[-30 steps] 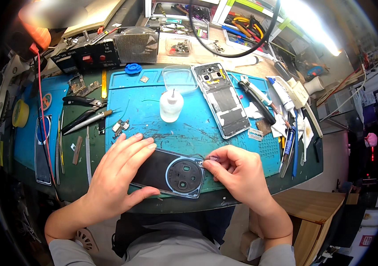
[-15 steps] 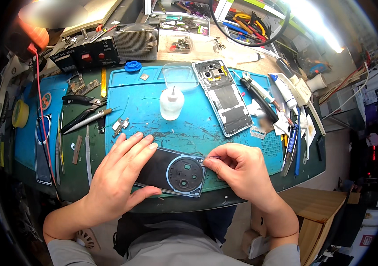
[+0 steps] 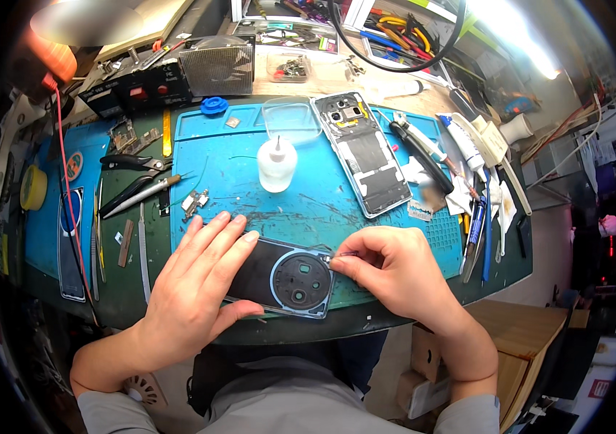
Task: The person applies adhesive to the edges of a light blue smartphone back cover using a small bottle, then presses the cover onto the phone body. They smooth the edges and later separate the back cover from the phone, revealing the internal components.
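A dark phone back cover (image 3: 257, 269) lies on the front of the blue work mat, its round camera panel (image 3: 311, 278) ringed in light blue toward the right end. Across the cover's left part rests my left hand (image 3: 196, 289), fingers stretched out side by side, thumb along the near edge. My right hand (image 3: 387, 271) is closed in a pinch at the cover's far right corner. Something small, thin and dark shows at its fingertips, too hidden to name. Farther back lies an opened phone (image 3: 366, 155) with its inner parts showing, beside a white dropper bottle (image 3: 277, 166).
Cutting pliers (image 3: 134, 164) and a pen-shaped tool (image 3: 142, 195) lie to the left, near a second back cover (image 3: 71, 246). At the right are a razor blade (image 3: 419, 210), a white tube (image 3: 461, 141) and several slim tools. A clear plastic box (image 3: 291, 119) sits behind the bottle.
The view has shifted slightly. Both hands stay at the cover, the right still pinching at its corner; little else differs.
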`<act>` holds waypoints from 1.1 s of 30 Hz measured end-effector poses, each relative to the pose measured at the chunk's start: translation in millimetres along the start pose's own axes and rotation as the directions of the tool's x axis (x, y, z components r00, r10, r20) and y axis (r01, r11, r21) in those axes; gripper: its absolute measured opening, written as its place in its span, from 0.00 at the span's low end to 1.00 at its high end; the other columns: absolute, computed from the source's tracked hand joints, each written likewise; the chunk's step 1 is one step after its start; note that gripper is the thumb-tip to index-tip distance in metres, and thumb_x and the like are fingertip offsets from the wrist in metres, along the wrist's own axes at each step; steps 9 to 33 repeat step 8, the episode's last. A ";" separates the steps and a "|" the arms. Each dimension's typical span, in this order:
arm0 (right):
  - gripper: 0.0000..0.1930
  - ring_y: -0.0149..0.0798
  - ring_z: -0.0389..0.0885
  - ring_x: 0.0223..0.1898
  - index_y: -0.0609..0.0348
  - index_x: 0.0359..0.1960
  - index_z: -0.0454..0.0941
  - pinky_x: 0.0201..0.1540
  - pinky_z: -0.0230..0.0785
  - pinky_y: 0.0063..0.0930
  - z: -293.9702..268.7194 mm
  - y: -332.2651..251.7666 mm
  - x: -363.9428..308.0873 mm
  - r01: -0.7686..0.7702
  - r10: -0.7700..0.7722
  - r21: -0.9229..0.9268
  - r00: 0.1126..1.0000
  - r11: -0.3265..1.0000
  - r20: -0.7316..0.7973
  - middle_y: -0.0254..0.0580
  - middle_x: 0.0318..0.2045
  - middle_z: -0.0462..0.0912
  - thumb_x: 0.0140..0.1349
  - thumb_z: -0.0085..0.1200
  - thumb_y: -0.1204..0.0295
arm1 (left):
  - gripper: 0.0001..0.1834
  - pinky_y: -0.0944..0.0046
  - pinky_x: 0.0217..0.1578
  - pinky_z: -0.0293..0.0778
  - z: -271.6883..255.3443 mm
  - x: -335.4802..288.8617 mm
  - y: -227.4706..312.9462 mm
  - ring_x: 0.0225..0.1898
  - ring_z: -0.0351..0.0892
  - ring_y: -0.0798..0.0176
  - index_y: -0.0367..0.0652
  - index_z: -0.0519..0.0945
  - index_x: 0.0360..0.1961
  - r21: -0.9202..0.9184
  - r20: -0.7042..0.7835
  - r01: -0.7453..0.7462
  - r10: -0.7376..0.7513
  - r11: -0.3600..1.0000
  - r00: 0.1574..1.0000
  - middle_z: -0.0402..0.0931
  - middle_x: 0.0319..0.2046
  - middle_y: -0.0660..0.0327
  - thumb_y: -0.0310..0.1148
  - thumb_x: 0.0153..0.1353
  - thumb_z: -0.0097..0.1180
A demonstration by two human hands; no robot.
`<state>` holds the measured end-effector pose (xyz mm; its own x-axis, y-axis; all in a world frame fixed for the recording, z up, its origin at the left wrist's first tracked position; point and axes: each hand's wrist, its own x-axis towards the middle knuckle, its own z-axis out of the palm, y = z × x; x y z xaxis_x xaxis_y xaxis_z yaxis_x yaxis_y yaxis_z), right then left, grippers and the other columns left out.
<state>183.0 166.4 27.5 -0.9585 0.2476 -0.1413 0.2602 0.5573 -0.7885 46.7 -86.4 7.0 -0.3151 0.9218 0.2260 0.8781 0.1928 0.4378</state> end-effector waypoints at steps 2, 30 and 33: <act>0.07 0.23 0.77 0.24 0.67 0.35 0.87 0.28 0.70 0.21 -0.1 0.4 0.7 -0.049 0.048 0.039 0.999 0.998 0.015 0.37 0.24 0.85 0.62 0.69 0.73 | 0.49 0.38 0.70 0.62 -1.4 0.1 0.3 0.70 0.67 0.38 0.35 0.67 0.71 0.012 0.013 -0.008 0.008 1.000 1.000 0.70 0.68 0.43 0.42 0.49 0.75; 0.11 0.24 0.85 0.28 0.65 0.41 0.87 0.31 0.75 0.20 -4.2 3.7 1.6 -0.094 0.091 0.079 0.995 0.992 0.045 0.38 0.26 0.88 0.62 0.70 0.70 | 0.54 0.41 0.72 0.59 -25.4 16.3 0.5 0.73 0.63 0.37 0.34 0.63 0.73 0.006 -0.154 0.074 -0.072 0.997 0.985 0.66 0.70 0.45 0.40 0.48 0.79; 0.11 0.24 0.85 0.28 0.65 0.41 0.87 0.31 0.75 0.20 -4.2 3.7 1.6 -0.094 0.091 0.079 0.995 0.992 0.045 0.38 0.26 0.88 0.62 0.70 0.70 | 0.54 0.41 0.72 0.59 -25.4 16.3 0.5 0.73 0.63 0.37 0.34 0.63 0.73 0.006 -0.154 0.074 -0.072 0.997 0.985 0.66 0.70 0.45 0.40 0.48 0.79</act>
